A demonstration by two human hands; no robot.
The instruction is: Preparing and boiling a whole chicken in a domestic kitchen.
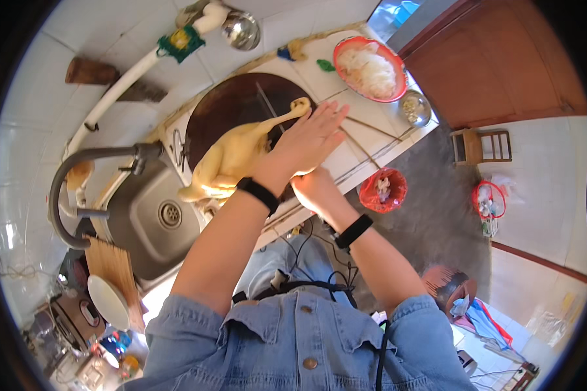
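A plucked whole chicken point(230, 154) lies on a round dark chopping board point(215, 107), one leg stretched towards the upper right. My left hand point(305, 139) is held flat over the board's right edge, beside that leg, its fingers extended and slightly spread. Just below it, my right hand point(315, 188) is curled near the board's edge; whether it grips something is hidden. A thin, straight metallic strip point(265, 97) shows on the board behind the chicken. Two chopsticks point(374, 129) lie on the white tiled counter point(323, 88) to the right of my hands.
A red-rimmed basin point(339, 73) of white shredded food and a small metal bowl point(428, 115) stand at the counter's right end. A steel sink point(146, 234) with a grey faucet point(54, 195) is at left. On the floor stands a red-lined bin point(384, 203).
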